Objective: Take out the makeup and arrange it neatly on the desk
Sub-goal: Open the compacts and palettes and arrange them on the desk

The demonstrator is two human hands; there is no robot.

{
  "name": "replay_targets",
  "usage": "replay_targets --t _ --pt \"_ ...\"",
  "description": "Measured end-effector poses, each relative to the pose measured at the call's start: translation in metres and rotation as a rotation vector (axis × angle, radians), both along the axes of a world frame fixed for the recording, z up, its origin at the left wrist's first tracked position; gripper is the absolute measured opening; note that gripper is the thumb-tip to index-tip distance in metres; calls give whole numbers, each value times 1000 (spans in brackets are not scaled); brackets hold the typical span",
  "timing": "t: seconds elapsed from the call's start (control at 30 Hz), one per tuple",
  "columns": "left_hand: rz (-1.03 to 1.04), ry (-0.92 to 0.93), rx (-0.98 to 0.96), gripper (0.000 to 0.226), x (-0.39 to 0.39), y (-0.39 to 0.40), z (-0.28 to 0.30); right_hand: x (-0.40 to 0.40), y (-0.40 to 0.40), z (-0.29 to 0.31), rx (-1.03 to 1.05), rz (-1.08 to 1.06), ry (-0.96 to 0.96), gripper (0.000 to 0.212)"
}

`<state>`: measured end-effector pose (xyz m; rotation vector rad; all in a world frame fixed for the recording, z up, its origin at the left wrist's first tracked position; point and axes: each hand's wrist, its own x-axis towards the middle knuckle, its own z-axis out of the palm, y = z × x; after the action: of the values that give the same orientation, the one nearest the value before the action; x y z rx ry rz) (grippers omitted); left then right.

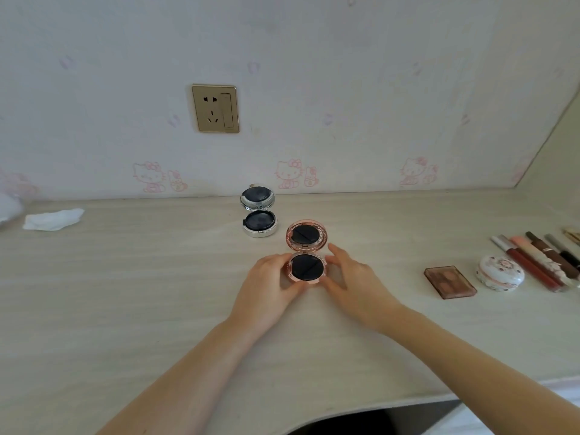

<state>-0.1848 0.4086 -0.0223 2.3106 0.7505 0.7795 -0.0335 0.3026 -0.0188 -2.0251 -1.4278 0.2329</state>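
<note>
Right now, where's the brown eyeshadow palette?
Head view: the flat brown rectangular eyeshadow palette lies on the desk's right side, just left of the round white floral compact, apart from both hands.

Pale wood-grain desk point(131, 296) with an open pink compact point(306, 254) near its centre, the reference for all positions. Behind and left of it stands an open silver compact point(258, 211); far left lies a crumpled white tissue point(53, 218). To its right lie a brown palette point(450, 282), a round floral case point(499, 273) and a row of tubes point(539, 262) (side by side).
</note>
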Motion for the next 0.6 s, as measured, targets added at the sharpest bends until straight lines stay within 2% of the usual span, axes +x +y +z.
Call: replay_targets --t 0.23,0.47,0.6 --pt "-20 4 -16 36 -1 0 2 -7 -2 -4 62 65 -103 40" --pt "-4 -5 5 38 0 1 3 -6 2 -7 101 31 -161 39" --pt "10 26 79 35 12 8 13 9 10 1 114 24 -168 39"
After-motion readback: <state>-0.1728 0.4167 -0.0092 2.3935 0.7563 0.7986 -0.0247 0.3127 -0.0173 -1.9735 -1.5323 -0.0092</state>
